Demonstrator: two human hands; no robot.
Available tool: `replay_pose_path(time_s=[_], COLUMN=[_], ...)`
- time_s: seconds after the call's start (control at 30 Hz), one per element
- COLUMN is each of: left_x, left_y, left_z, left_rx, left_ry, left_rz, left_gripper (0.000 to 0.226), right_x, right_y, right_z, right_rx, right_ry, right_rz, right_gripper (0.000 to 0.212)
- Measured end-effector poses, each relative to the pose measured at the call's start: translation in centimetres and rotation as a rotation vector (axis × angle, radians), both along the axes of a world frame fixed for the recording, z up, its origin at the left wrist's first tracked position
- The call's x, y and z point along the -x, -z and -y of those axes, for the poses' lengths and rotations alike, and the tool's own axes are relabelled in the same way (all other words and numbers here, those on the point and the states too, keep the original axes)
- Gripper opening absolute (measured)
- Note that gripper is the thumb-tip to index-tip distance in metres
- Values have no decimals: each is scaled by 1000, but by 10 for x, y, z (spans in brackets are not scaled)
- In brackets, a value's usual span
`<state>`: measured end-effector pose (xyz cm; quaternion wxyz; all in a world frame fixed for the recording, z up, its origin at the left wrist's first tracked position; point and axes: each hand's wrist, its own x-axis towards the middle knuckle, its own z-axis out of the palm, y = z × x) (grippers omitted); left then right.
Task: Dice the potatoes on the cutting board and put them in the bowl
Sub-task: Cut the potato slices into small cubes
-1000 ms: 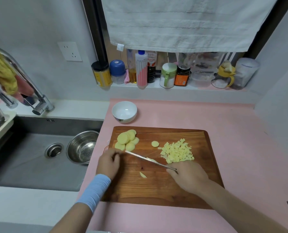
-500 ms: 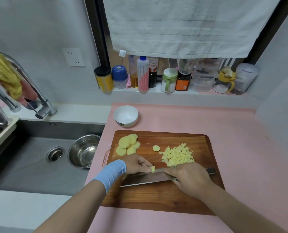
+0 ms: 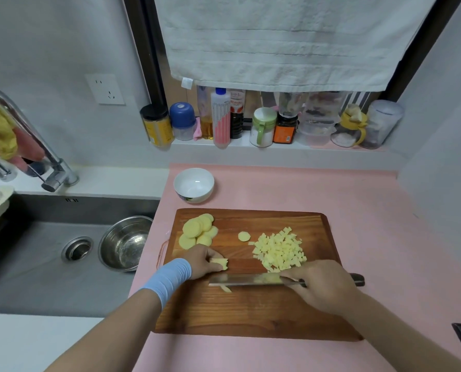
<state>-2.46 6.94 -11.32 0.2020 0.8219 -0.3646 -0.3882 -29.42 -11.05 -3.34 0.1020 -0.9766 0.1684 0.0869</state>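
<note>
The left hand (image 3: 201,260) moved from the near edge of the potato slices (image 3: 197,232) to the right, toward the middle of the cutting board (image 3: 250,312), and gripped a small stack of potato strips (image 3: 220,263). The knife (image 3: 250,280), held by the right hand (image 3: 323,287), had pointed diagonally to the far left; it was swung level, left to right, just near of the strips. Its blade closed on the loose potato piece (image 3: 226,289).

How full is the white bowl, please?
Empty: the white bowl shows a bare inside; the diced potato lies on the cutting board.
</note>
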Motion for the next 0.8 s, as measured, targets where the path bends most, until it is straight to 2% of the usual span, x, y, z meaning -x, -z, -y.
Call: replay_pose_path(time_s=[0.2, 0.27, 0.4, 0.53, 0.6, 0.8], left_x=[25, 33, 38, 42, 43, 64], left_y=[10, 17, 23, 30, 35, 39], left_z=[-2, -3, -13, -30, -32, -17], left_rx=[98, 145, 275, 322, 322, 332], left_ry=[137, 192, 190, 275, 285, 63], left_rz=[214, 322, 389, 470, 495, 435], left_gripper=[33, 38, 48, 75, 73, 51], right_x=[-2, -9, -18, -22, -25, -25], right_y=[1, 1, 3, 8, 10, 17], right_z=[3, -5, -21, -30, -33, -41], right_rx=[-271, -309, -371, -400, -410, -412], right_ry=[351, 409, 488, 535, 542, 562], right_rz=[38, 58, 85, 77, 71, 50], right_gripper=[28, 34, 39, 34, 34, 31])
